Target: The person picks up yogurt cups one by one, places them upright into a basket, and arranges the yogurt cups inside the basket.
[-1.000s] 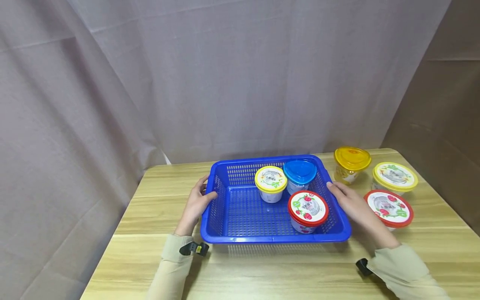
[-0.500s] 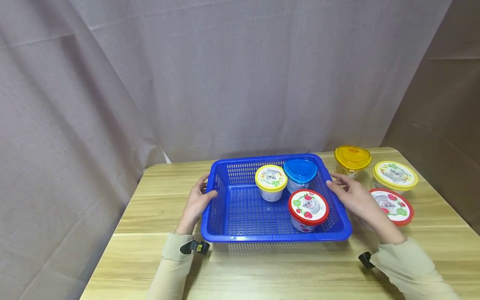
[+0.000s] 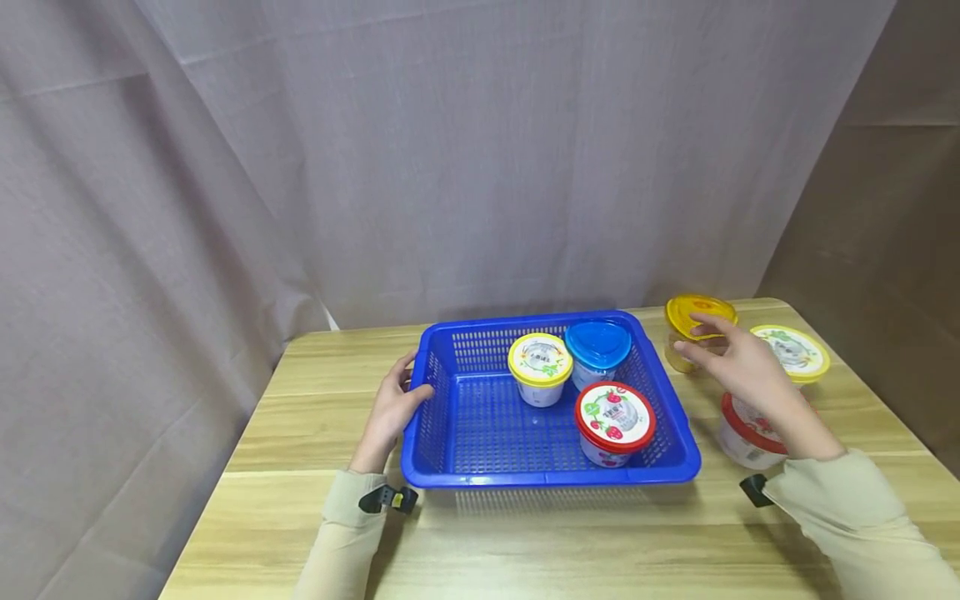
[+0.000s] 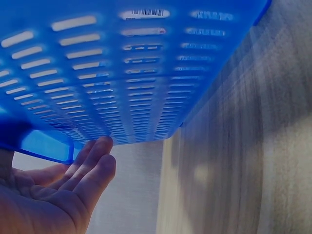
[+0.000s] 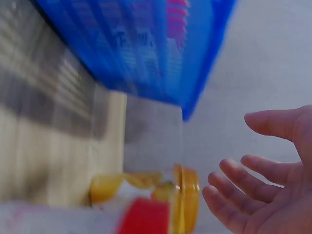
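My left hand (image 3: 392,410) grips the left rim of a blue plastic basket (image 3: 555,478), thumb over the edge and fingers against the slotted outer wall (image 4: 141,90). Inside the basket stand a yellow-rimmed tub (image 3: 540,368), a blue-lidded cup (image 3: 598,346) and a red-rimmed strawberry tub (image 3: 615,421). My right hand (image 3: 746,371) is off the basket, its fingers parted and holding nothing. It hovers by an orange-lidded cup (image 3: 690,315), partly covering it in the head view. In the right wrist view, the orange-lidded cup (image 5: 185,195) lies beyond the fingertips.
Right of the basket, a second red-rimmed tub (image 3: 750,450) stands partly behind my right forearm. Another yellow-rimmed tub (image 3: 798,350) is near the right edge of the wooden table (image 3: 315,467). Grey cloth (image 3: 480,167) hangs behind the table.
My right hand has let go of the basket's right rim and moved right, over toward the orange-lidded cup. The left hand and the basket stay where they were.
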Tool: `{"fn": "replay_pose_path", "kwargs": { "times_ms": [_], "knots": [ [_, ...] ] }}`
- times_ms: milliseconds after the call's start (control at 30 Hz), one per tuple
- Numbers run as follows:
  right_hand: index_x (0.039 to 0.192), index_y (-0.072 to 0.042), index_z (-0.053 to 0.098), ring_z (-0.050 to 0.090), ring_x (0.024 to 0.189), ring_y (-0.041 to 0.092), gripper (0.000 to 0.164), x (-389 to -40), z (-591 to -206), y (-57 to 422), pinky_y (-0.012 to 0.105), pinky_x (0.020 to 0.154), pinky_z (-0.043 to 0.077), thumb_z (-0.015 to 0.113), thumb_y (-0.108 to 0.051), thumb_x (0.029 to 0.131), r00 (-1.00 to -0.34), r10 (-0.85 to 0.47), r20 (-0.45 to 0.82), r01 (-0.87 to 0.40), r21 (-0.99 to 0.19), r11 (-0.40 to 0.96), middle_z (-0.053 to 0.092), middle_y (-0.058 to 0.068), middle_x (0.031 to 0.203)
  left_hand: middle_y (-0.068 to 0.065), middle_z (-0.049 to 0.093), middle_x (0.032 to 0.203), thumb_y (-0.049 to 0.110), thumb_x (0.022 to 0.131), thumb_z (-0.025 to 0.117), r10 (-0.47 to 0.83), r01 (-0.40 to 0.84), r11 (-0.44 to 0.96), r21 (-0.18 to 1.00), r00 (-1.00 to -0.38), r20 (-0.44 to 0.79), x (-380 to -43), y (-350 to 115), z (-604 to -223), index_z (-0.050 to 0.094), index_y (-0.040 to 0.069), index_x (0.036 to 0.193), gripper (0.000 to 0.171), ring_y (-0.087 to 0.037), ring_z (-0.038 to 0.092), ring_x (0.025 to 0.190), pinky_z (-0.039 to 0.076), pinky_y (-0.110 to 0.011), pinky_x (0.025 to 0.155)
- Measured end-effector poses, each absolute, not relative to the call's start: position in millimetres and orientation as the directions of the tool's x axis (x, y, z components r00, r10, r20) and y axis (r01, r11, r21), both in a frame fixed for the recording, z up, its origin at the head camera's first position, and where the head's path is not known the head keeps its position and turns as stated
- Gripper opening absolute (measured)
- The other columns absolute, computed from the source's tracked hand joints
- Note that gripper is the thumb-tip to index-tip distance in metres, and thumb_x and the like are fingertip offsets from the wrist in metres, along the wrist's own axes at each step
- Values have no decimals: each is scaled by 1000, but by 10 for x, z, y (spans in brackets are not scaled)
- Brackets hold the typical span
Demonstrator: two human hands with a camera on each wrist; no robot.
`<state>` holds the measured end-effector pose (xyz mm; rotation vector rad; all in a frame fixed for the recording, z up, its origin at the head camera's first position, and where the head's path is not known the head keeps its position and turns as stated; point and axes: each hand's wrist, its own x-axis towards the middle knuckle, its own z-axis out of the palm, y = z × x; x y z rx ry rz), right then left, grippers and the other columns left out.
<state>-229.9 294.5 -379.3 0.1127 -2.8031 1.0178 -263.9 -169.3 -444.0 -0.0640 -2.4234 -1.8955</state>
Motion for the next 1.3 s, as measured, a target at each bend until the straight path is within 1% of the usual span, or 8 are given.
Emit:
{"fn": "replay_pose_path", "kwargs": {
  "times_ms": [167, 300, 400, 633, 967, 1167, 1300],
  "knots": [
    [152, 8, 31, 45, 123, 56, 82, -2380, -3710, 3082, 72, 95, 39, 66, -42, 97, -982, -39, 185, -143, -594, 791, 45, 37, 140, -25, 61, 120, -1, 79, 65, -21, 68, 239, 969, -997, 75, -2620, -1728, -4448, 42, 2, 151, 76, -29, 65, 97, 58, -37, 75],
    [155, 8, 22, 33, 130, 60, 95, -2441, -3692, 3207, 77, 98, 30, 68, -47, 93, -990, -42, 135, -114, -584, 803, 32, 40, 148, -24, 61, 121, -1, 79, 65, -29, 61, 231, 971, -997, 70, -2617, -1742, -4444, 42, 4, 152, 77, -28, 64, 97, 58, -36, 76],
    [156, 8, 18, 27, 132, 63, 100, -2488, -3704, 3269, 79, 98, 26, 69, -49, 92, -992, -44, 116, -103, -571, 814, 26, 41, 151, -24, 61, 121, 0, 79, 65, -30, 65, 239, 969, -997, 75, -2621, -1752, -4445, 42, 3, 151, 76, -28, 64, 98, 58, -36, 76],
    [155, 11, 15, 26, 130, 64, 106, -2593, -3777, 3344, 79, 99, 25, 72, -50, 89, -995, -28, 98, -78, -558, 826, 24, 46, 147, -25, 61, 121, 0, 79, 65, -24, 69, 240, 968, -997, 77, -2630, -1756, -4464, 42, 1, 151, 75, -26, 64, 95, 57, -34, 75],
    [152, 16, 1, 18, 133, 66, 120, -2739, -3869, 3496, 79, 102, 21, 74, -52, 87, -999, -31, 23, -39, -560, 828, 11, 48, 149, -24, 61, 121, 1, 79, 66, -18, 69, 218, 974, -997, 74, -2646, -1731, -4488, 43, 3, 151, 76, -27, 65, 96, 58, -35, 74],
    [152, 15, -4, 14, 134, 66, 122, -2774, -3886, 3555, 79, 103, 19, 73, -54, 87, -999, -33, -14, -19, -563, 826, 5, 48, 151, -24, 62, 119, 0, 78, 66, -17, 80, 205, 976, -996, 85, -2651, -1708, -4493, 43, 2, 150, 76, -26, 65, 94, 58, -36, 74],
    [152, 16, -4, 14, 134, 66, 120, -2802, -3886, 3557, 79, 103, 19, 73, -50, 88, -999, -49, -6, -36, -567, 823, 8, 48, 150, -24, 61, 119, 1, 78, 66, -15, 91, 208, 974, -995, 96, -2657, -1709, -4504, 44, 1, 149, 74, -27, 65, 95, 58, -36, 74]
  ]
}}
